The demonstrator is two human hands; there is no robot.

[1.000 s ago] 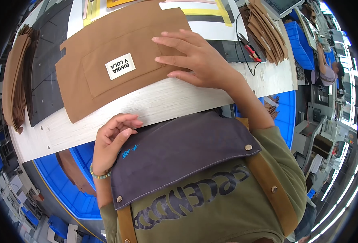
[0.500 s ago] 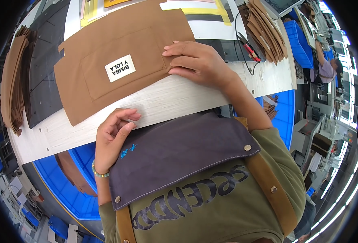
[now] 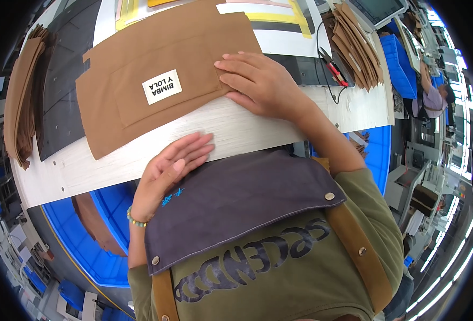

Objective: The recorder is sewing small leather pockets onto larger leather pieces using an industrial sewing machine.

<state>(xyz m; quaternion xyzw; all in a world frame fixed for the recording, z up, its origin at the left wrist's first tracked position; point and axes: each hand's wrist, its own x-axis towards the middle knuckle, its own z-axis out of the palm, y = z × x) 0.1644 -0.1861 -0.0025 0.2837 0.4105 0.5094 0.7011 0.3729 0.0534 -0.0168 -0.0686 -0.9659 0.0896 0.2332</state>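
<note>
My right hand point(image 3: 260, 85) lies flat on the brown leather panel point(image 3: 161, 75), pinning its near-right corner, while my left hand point(image 3: 172, 166) rests open below it; next I judge a smoothing stroke.

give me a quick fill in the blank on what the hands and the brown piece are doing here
The right hand rests flat on the ____ panel.
A small ____ label sits on that panel.
The left hand lies by the table edge, fingers ____.
Missing words: brown; white; open
</note>
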